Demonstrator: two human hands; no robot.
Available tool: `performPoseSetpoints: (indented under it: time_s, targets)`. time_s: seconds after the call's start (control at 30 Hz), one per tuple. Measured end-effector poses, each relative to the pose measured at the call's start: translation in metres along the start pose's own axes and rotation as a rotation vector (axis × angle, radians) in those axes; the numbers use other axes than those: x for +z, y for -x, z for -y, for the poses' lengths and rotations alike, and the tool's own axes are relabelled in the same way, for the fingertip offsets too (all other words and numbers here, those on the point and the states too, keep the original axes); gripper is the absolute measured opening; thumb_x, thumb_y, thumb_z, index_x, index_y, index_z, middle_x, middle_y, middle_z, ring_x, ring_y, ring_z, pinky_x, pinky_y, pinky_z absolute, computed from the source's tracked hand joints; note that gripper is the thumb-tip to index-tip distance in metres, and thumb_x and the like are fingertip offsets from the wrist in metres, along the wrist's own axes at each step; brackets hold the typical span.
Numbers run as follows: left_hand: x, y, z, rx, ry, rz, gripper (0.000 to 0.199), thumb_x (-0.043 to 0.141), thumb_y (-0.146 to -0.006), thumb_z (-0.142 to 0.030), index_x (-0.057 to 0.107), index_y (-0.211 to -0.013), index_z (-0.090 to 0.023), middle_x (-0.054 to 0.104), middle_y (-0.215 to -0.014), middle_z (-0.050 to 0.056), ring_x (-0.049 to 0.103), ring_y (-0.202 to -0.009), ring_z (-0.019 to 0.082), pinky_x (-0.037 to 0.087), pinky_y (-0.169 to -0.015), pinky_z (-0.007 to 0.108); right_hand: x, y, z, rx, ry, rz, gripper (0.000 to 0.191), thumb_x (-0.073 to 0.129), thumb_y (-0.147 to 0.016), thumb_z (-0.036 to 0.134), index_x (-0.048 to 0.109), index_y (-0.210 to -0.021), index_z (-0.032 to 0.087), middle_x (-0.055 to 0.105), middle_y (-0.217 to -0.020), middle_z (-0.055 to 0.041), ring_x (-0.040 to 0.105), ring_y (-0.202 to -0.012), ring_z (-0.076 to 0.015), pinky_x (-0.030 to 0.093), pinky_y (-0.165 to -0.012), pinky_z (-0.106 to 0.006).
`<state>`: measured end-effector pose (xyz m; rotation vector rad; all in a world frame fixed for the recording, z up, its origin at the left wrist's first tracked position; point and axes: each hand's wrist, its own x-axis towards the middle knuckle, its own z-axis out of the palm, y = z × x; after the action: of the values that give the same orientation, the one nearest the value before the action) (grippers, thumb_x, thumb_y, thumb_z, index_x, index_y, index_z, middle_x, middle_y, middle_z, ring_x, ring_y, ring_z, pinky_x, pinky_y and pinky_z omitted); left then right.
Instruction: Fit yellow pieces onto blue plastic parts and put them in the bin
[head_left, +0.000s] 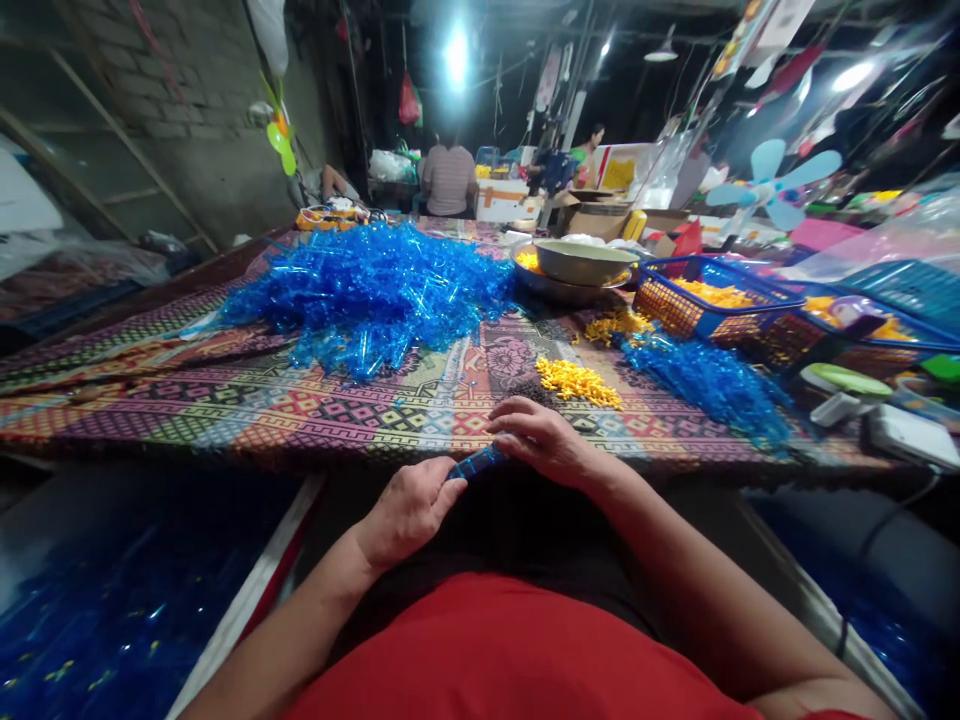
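Two hands, the left hand point(409, 510) and the right hand point(540, 440), grasp a blue plastic strip point(472, 463) between them, just off the near edge of the counter point(225, 420). A loosened grip could drop the strip below that edge.

L hand point(409, 510), R hand point(541, 442) — both curled

Wall point(169, 110): bare brick, crossed by wooden battens point(124, 150) | Light: bare lamp point(456, 55) hung overhead | Tablecloth point(300, 425): patterned, laid over long table
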<state>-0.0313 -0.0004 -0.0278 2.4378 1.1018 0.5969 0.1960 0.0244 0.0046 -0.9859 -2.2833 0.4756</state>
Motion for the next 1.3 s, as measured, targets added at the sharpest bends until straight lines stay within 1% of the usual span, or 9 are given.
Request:
performPoseSetpoints:
  time_s: [0.1,0.23,0.37,0.5,0.67,0.83,1.03,1.2,1.3]
  targets:
    - [-0.014,-0.006,-0.004,0.05,-0.166,0.042,0.029,0.031,-0.092,-0.033,0.054,-0.095,-0.016,0.063,-0.083,0.006,0.061,-0.074,0.018,0.045,-0.065,0.027,-0.01,-0.003,0.013,-0.125,0.252,0.139,0.029,0.053,-0.086,0.039,0.061,-0.107,0.021,0.059,-0.11,-0.0112,0.051,-0.1,-0.0222,0.039,-0.08,-0.036]
    - [-0.027,-0.013,-0.011,0.114,-0.237,0.033,0.026,0.034,-0.091,-0.032,0.055,-0.097,-0.016,0.064,-0.084,0.007,0.062,-0.075,0.019,0.047,-0.066,0.029,-0.011,-0.007,0.018,-0.176,0.421,0.2,0.031,0.053,-0.086,0.039,0.061,-0.105,0.016,0.065,-0.094,-0.0113,0.056,-0.088,-0.022,0.039,-0.074,-0.035]
    - [-0.025,-0.017,-0.019,0.081,0.011,-0.256,0.022,0.049,-0.085,-0.029,0.054,-0.102,-0.017,0.065,-0.091,0.006,0.063,-0.079,0.018,0.049,-0.071,0.029,-0.001,-0.004,0.009,-0.228,0.248,-0.012,0.026,0.05,-0.088,0.033,0.06,-0.103,0.015,0.065,-0.088,-0.0101,0.059,-0.082,-0.0182,0.043,-0.071,-0.03]
    - [-0.011,-0.022,-0.036,-0.127,0.41,-0.489,0.019,0.053,-0.083,-0.034,0.054,-0.092,-0.017,0.062,-0.071,0.0,0.056,-0.054,0.01,0.046,-0.053,0.021,0.014,0.002,0.013,-0.127,-0.058,-0.245,0.021,0.053,-0.087,0.031,0.061,-0.101,0.017,0.065,-0.09,-0.0082,0.06,-0.08,-0.0165,0.048,-0.069,-0.027]
    - [-0.001,-0.024,-0.044,-0.046,0.17,-0.576,0.017,0.052,-0.084,-0.032,0.053,-0.074,-0.017,0.058,-0.066,0.001,0.055,-0.061,0.012,0.045,-0.061,0.024,0.03,0.01,0.021,-0.024,-0.252,-0.282,0.02,0.05,-0.088,0.032,0.062,-0.097,0.019,0.066,-0.084,-0.0054,0.061,-0.079,-0.0164,0.05,-0.074,-0.029]
    - [-0.004,-0.022,-0.037,0.15,-0.045,-0.523,0.01,0.049,-0.086,-0.026,0.052,-0.088,-0.016,0.061,-0.076,0.004,0.059,-0.071,0.015,0.045,-0.067,0.025,0.016,0.01,0.026,-0.109,-0.198,-0.287,0.027,0.045,-0.091,0.029,0.059,-0.111,0.019,0.06,-0.105,-0.0107,0.057,-0.1,-0.0188,0.049,-0.083,-0.032]
    - [0.001,-0.022,-0.037,0.241,-0.18,-0.447,0.014,0.04,-0.087,-0.023,0.049,-0.077,-0.017,0.056,-0.063,0.003,0.055,-0.058,0.015,0.041,-0.055,0.025,0.002,-0.002,0.046,-0.234,-0.036,-0.379,0.021,0.056,-0.084,0.028,0.062,-0.102,0.018,0.062,-0.087,-0.0089,0.058,-0.081,-0.0178,0.051,-0.07,-0.031]
    - [0.003,-0.024,-0.038,0.196,-0.224,-0.445,0.016,0.04,-0.088,-0.023,0.052,-0.079,-0.016,0.059,-0.065,0.005,0.059,-0.061,0.016,0.045,-0.059,0.026,0.012,-0.004,0.047,-0.157,-0.13,-0.442,0.013,0.056,-0.084,0.026,0.063,-0.09,0.018,0.063,-0.081,-0.0071,0.059,-0.078,-0.0177,0.05,-0.069,-0.03]
    - [-0.004,-0.023,-0.037,0.198,-0.181,-0.406,0.024,0.042,-0.089,-0.026,0.051,-0.108,-0.014,0.064,-0.097,0.011,0.061,-0.091,0.021,0.048,-0.079,0.032,0.018,0.0,0.039,0.054,-0.352,-0.494,0.014,0.055,-0.084,0.029,0.061,-0.089,0.018,0.06,-0.078,-0.0045,0.058,-0.069,-0.0146,0.05,-0.062,-0.027]
